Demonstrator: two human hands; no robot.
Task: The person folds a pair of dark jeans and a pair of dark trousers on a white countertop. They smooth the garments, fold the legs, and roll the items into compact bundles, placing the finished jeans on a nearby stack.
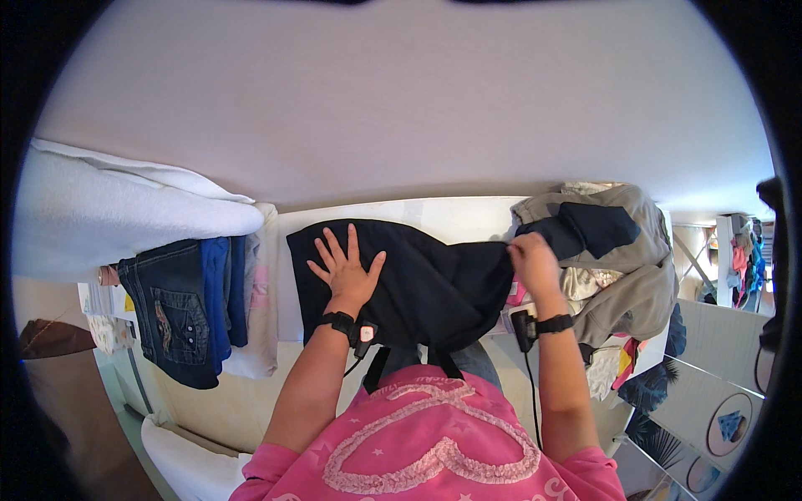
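Note:
A black garment (413, 275) lies spread on a white tabletop (401, 211), its near edge hanging over the front. My left hand (346, 269) presses flat on its left part with fingers spread. At the garment's far right corner, my right hand (534, 266) pinches the cloth between thumb and fingers. Just beyond that hand, a dark navy piece of cloth (598, 228) rests on a grey-brown garment (645, 257). A bit of pink cloth (516, 292) shows beside my right wrist. What kind of garment the black one is, I cannot tell.
On the left, folded jeans (169, 313) and blue garments (216, 294) are stacked beside a pale folded cloth (266, 300). A thick white roll or blanket (131, 206) stands behind them. A plain wall (401, 106) rises behind the table. Patterned panels (708, 376) stand at right.

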